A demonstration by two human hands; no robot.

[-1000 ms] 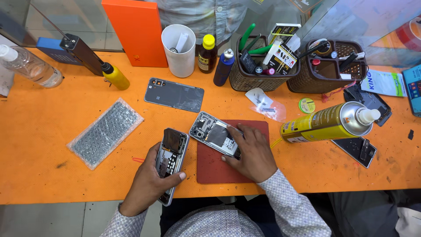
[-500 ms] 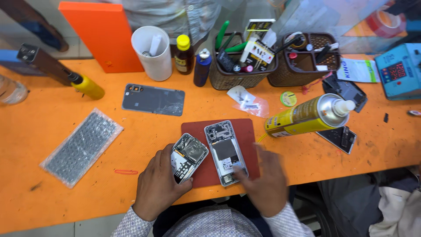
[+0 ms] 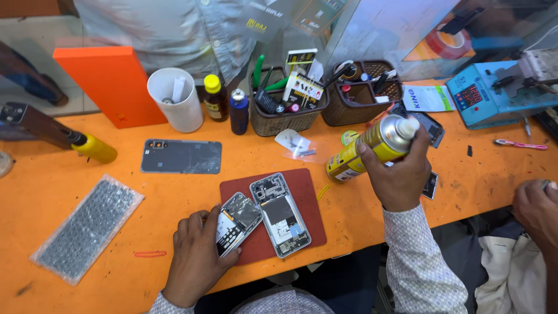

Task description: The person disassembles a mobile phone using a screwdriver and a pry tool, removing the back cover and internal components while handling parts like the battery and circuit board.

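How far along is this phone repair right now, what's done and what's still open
Done: the grey back cover is off and lies apart on the orange table, and the opened phone body rests on the red mat with its insides exposed. In hand: the left hand holds a second opened phone part, and the right hand grips the yellow spray can. Left: nothing is closed up yet.

opened phone (image 3: 280,214) on mat (image 3: 308,192), spray can (image 3: 369,146) right.
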